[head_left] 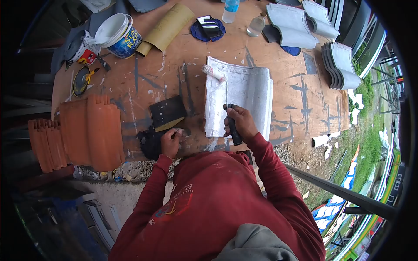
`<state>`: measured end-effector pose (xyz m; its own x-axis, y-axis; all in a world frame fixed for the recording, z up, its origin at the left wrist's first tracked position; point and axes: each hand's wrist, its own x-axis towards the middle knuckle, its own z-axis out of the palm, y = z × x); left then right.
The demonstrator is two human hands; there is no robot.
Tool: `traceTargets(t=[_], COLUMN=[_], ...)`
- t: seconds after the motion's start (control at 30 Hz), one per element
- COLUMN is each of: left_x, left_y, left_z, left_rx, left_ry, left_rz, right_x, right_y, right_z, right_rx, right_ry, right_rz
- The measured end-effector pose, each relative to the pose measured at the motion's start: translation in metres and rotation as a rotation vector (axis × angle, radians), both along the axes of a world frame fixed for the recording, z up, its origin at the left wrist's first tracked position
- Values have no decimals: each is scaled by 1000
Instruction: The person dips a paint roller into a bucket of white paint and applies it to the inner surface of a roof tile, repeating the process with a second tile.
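Note:
A white-painted roof tile (244,93) lies in the middle of the plywood table (300,93). My right hand (240,122) grips the black handle of a small paint roller (214,72), whose white sleeve rests on the tile's far left corner. My left hand (171,142) rests loosely closed at the table's near edge, beside a black cloth (149,141) and a black-and-yellow sanding sponge (167,113). Both arms wear red sleeves.
Orange clay tiles (89,130) are stacked at the left. A white paint bucket (118,35), a small can (82,50), a lid (82,80) and rolled sandpaper (167,27) sit at the far left. Grey painted tiles (296,26) stack far right, near a bottle (230,9) and jar (256,25).

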<state>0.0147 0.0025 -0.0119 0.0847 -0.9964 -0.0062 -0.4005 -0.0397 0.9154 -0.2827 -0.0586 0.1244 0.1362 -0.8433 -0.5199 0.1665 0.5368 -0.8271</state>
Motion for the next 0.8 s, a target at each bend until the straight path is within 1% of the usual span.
traceTargets(t=[0.07, 0.1, 0.13, 0.17, 0.2, 0.23, 0.3, 0.33, 0.43, 0.47, 0.5, 0.57, 0.6, 0.67, 0.73, 0.8], left_x=[5, 8, 13, 16, 17, 15, 13, 13, 15, 15, 17, 20, 20, 15, 7, 5], left_y=[2, 4, 5, 7, 8, 11, 10, 11, 12, 13, 14, 17, 18, 23, 23, 24], left_z=[10, 6, 1, -5, -7, -5, -2, -10, -20, -19, -16, -15, -16, -16, -7, -3], left_rx=[123, 135, 105, 78, 119, 143, 173, 91, 140, 142, 149, 161, 131, 108, 43, 66], left_ry=[99, 104, 66, 29, 45, 51, 25, 34, 67, 66, 83, 98, 113, 138, 351, 394], left_rz=[24, 35, 37, 35, 36, 35, 48, 45, 74, 78, 75, 75, 89, 105, 232, 242], right_x=[-7, -9, -12, -17, -19, -18, -9, 1, 24, 27, 27, 23, 19, 7, -1, -2], right_y=[36, 55, 72, 87, 98, 101, 92, 80, 22, -1, -20, -33, -29, -6, 33, 76], right_z=[15, 25, 29, 31, 33, 36, 39, 38, 22, 17, 17, 27, 33, 43, 50, 54], right_rx=[37, 65, 84, 81, 81, 106, 117, 97, -26, -49, -39, -67, -64, -22, 20, 66], right_ry=[103, 158, 160, 201, 241, 244, 191, 171, 140, 171, 143, 203, 205, 326, 366, 466], right_rz=[103, 141, 150, 218, 285, 288, 164, 86, -55, -65, -68, -39, -36, 110, 178, 230])
